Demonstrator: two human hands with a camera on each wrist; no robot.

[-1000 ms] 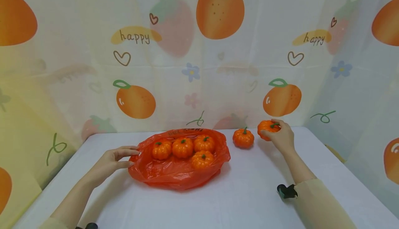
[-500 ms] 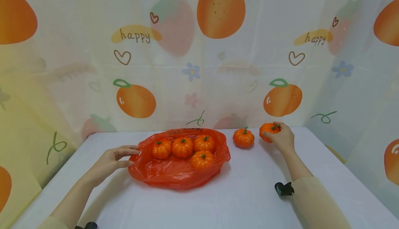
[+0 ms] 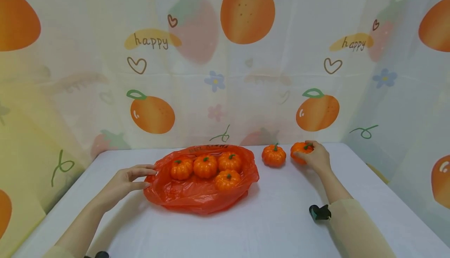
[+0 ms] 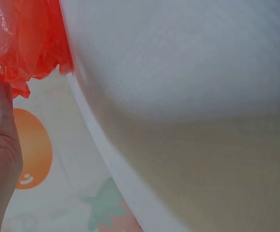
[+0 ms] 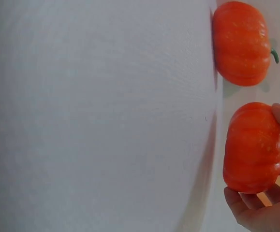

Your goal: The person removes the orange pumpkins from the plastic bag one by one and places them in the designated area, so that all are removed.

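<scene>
At the right of the table my right hand (image 3: 318, 157) grips a small orange toy pumpkin (image 3: 300, 152) between thumb and fingers. In the right wrist view a narrow gap shows between the held pumpkin (image 5: 253, 150) and the tabletop. Left of it stands another pumpkin (image 3: 274, 155) with a green stem, apart from the hand. My left hand (image 3: 121, 184) holds the left rim of a red plastic bag (image 3: 183, 201) by the fingertips; the left wrist view shows crumpled bag film (image 4: 28, 43) at those fingers. Several pumpkins (image 3: 205, 166) sit inside the wide-mouthed bag.
A white cloth-covered table (image 3: 260, 226) lies under everything. Behind it hangs a fruit-printed curtain (image 3: 267, 63), close to the table's back edge. A black strap piece (image 3: 320, 212) sits by the right sleeve.
My right hand has lowered the pumpkin a little toward the tabletop. The left hand, the bag and the other pumpkins stay where they were.
</scene>
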